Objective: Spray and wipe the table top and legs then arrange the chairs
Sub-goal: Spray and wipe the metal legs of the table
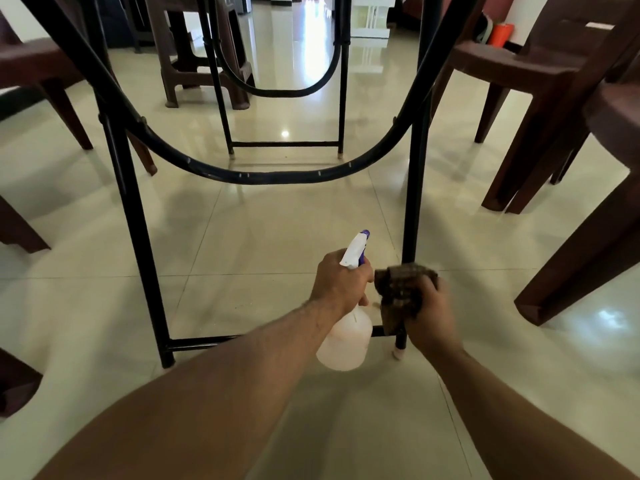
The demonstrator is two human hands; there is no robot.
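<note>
left hand (pixel 337 284): arm extended, fingers curled round spray bottle (pixel 346 337) | right hand (pixel 427 306): arm extended, gripping cloth (pixel 401 289)

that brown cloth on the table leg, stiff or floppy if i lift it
Probably floppy: the cloth bunches in the right hand and a corner droops beside the table leg. Likely light, since one hand holds it easily.

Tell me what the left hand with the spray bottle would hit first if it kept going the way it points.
Probably the black table leg, just above the brown cloth that the right hand holds against it. The left hand might brush the cloth first; depth is unclear.
</note>
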